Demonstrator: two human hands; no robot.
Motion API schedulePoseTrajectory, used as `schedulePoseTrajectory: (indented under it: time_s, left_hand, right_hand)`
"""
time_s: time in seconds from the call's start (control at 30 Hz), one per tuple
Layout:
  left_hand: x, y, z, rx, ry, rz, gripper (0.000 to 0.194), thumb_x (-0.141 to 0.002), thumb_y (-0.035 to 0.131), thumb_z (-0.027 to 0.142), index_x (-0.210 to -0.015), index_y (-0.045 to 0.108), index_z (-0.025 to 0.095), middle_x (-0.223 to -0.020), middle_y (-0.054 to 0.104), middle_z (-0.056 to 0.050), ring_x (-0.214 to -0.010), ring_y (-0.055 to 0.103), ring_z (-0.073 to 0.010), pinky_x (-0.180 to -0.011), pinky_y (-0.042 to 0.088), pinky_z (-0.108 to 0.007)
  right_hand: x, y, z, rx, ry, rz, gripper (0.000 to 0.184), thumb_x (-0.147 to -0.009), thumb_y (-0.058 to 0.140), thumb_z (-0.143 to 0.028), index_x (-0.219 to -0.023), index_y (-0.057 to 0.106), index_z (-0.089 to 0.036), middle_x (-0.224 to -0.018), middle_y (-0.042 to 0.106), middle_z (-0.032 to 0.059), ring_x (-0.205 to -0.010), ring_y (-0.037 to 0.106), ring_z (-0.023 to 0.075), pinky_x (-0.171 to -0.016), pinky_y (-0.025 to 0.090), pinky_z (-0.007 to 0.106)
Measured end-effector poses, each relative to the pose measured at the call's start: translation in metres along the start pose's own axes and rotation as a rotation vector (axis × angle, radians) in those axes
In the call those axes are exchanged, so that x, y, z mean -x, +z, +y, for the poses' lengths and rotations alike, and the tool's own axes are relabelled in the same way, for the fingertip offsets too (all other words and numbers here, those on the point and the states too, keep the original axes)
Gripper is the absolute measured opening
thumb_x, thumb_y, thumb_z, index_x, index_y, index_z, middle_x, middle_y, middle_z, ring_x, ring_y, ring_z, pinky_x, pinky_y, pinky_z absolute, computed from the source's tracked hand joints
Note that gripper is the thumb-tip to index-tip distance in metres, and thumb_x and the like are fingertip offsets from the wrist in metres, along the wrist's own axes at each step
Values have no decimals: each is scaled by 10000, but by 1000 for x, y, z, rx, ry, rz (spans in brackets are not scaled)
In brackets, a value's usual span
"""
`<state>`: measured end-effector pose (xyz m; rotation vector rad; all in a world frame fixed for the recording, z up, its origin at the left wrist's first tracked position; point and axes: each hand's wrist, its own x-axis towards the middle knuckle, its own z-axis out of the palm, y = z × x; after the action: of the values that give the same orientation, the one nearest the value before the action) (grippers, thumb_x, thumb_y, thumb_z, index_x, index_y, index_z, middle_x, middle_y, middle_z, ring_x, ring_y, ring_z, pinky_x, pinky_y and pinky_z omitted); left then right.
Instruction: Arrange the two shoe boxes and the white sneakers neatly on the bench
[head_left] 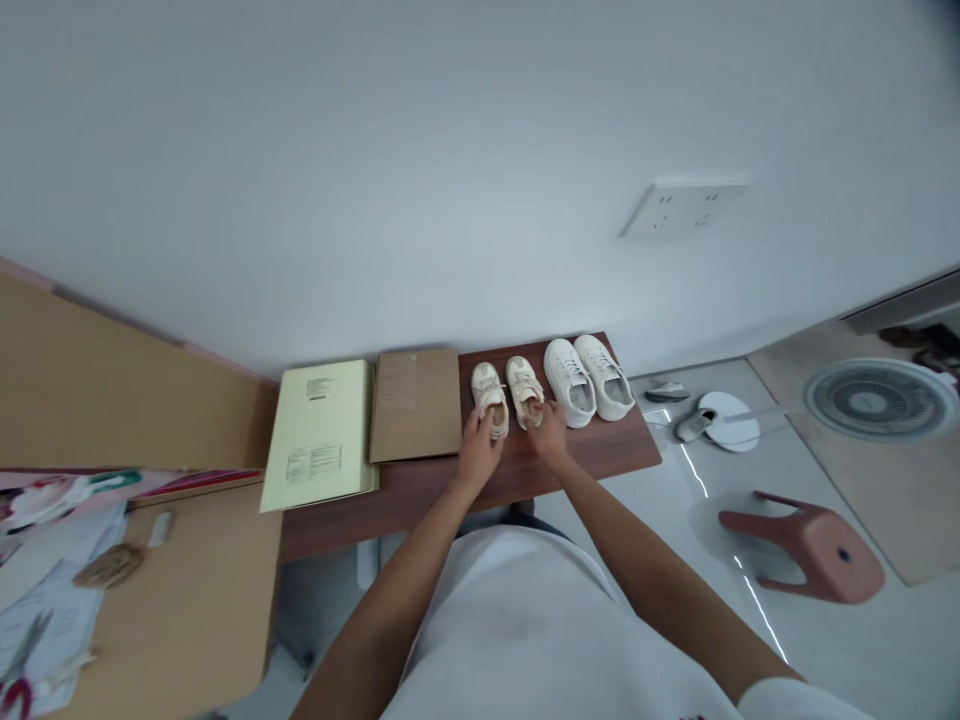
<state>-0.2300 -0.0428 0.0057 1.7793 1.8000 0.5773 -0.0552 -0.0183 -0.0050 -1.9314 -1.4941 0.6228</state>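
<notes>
Two small cream shoes stand side by side on a brown wooden bench [626, 445], toes toward the wall. My left hand [478, 448] has its fingers closed on the heel of the left small shoe [487, 385]. At the heel of the right small shoe [523, 378], my right hand [549, 432] pinches the collar, with fingertips at the opening. Just right of them sits a larger pair of white lace-up sneakers [568, 375], apart from my hands. The hands partly cover both small heels.
A brown cardboard box [417, 405] and a pale yellow box [315, 430] lie left of the shoes. Farther left, a cardboard-covered table [202, 590] holds papers and scissors [26, 650]. On the right floor are a pink stool [825, 550], a fan [877, 400] and other shoes [694, 425].
</notes>
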Motion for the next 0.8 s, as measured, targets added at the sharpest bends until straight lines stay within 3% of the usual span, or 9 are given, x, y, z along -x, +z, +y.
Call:
schedulePoseTrajectory:
  time_s: [0.1,0.17,0.3,0.4,0.57,0.7,0.8]
  left_hand:
    - [-18,38,16,146,-270,11,470,-878,649,313,-1319,601,159,-1497,475,-221,-1370,493,-356,-1128,390,-497]
    - [-27,53,17,217,-380,25,337,-859,671,312,-1156,678,152,-1424,525,-210,-1254,590,-343,-1083,441,-463]
    - [-35,59,10,377,-329,112,158,-875,645,314,-894,718,175,-1236,633,-145,-1159,629,-294,-1076,449,-426]
    - [-40,57,6,637,-325,113,198,-880,650,361,-945,717,186,-1099,692,-103,-1130,623,-268,-1057,468,-428]
    - [-44,66,1,1171,-610,17,266,-881,660,365,-1096,668,207,-1088,696,-64,-1041,657,-195,-967,537,-412]
    - [-42,63,-10,1208,-762,-169,244,-872,671,310,-1103,658,232,-1159,696,-77,-1021,684,-180,-970,541,-417]
    - [-43,53,-17,1088,-753,-244,290,-889,652,308,-1172,652,244,-1263,678,-95,-1094,673,-200,-957,550,-406]
  right_hand:
    - [-16,11,9,52,55,-152,360,-767,734,-317,-1088,687,-162,-1384,528,213,-1251,540,360,-1060,434,477]
    - [-24,16,16,28,70,-194,275,-770,729,-330,-993,694,-174,-1341,556,198,-1182,585,330,-1018,464,431]
    - [-33,6,38,-95,32,-133,217,-840,628,-414,-817,644,-199,-1092,655,149,-1048,615,295,-968,478,421]
    - [-38,-5,51,-252,74,-126,314,-866,563,-517,-770,586,-218,-813,644,59,-870,610,257,-900,503,428]
    - [-51,3,57,-646,336,-223,352,-833,557,-585,-777,539,-238,-735,578,-12,-810,578,198,-718,576,342]
    - [-57,16,61,-754,558,-233,295,-843,554,-537,-869,545,-244,-758,579,-13,-767,602,182,-635,596,316]
    - [-53,19,64,-697,584,-215,284,-877,534,-491,-999,563,-236,-862,636,22,-754,640,185,-641,602,329]
